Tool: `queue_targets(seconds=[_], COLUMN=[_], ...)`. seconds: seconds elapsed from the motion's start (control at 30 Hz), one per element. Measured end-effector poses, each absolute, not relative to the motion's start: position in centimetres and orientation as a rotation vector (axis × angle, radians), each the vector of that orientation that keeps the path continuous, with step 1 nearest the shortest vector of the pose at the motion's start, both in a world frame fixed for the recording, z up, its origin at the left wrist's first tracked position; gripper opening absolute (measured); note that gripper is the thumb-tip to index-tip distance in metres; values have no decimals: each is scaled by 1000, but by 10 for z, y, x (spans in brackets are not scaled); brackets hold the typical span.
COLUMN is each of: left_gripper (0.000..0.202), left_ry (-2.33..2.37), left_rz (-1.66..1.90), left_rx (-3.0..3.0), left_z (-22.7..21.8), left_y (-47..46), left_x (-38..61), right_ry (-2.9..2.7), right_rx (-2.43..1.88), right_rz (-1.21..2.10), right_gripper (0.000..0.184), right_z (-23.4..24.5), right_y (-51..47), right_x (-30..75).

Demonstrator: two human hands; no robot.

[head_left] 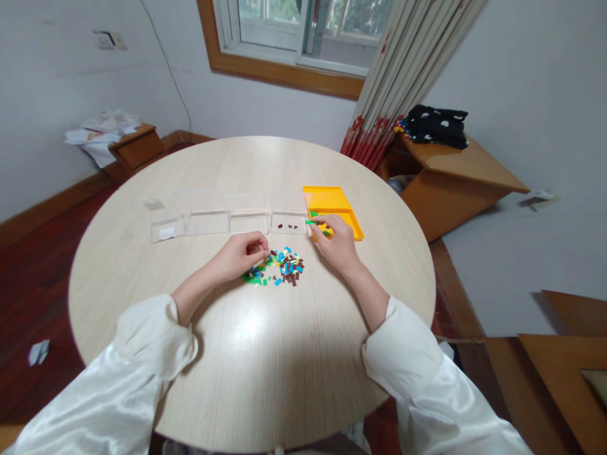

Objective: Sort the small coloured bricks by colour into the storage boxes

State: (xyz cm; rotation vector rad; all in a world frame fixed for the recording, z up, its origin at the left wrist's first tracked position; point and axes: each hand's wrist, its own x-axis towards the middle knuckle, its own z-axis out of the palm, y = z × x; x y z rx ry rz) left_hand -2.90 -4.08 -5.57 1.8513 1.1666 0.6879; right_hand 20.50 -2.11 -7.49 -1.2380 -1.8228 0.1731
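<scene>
A small pile of tiny coloured pieces, blue, green, brown and yellow, lies on the round wooden table. My left hand rests at the pile's left edge, fingers curled in a pinch on something I cannot make out. My right hand reaches over the near corner of a yellow tray, its fingers closed on small green pieces. Behind the pile stands a row of clear plastic boxes; the rightmost one holds a few brown pieces.
A clear lid lies at the left end of the row of boxes. Beyond the table stand a low wooden cabinet with dark folded cloth on it, a curtain, and a small stand with papers at the left.
</scene>
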Motion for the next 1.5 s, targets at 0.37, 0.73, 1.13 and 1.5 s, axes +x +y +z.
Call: queue_targets(seconds=[0.37, 0.73, 1.13, 1.5], left_gripper=[14, 12, 26, 30], left_ry=[1164, 1171, 1261, 1297], left_rz=[684, 695, 691, 698], left_rx=[1881, 1896, 1936, 1982], left_z=[-59, -59, -60, -67], left_y=[-40, -39, -38, -35], left_x=[-31, -32, -33, -36], right_ry=[-1747, -1789, -1800, -1788], right_rx=[-1509, -1631, -1652, -1313], right_rz=[17, -24, 2, 65], right_gripper=[13, 11, 16, 15], right_z=[-89, -98, -97, -85], right_y=[-2, -1, -2, -10], right_x=[236, 237, 235, 223])
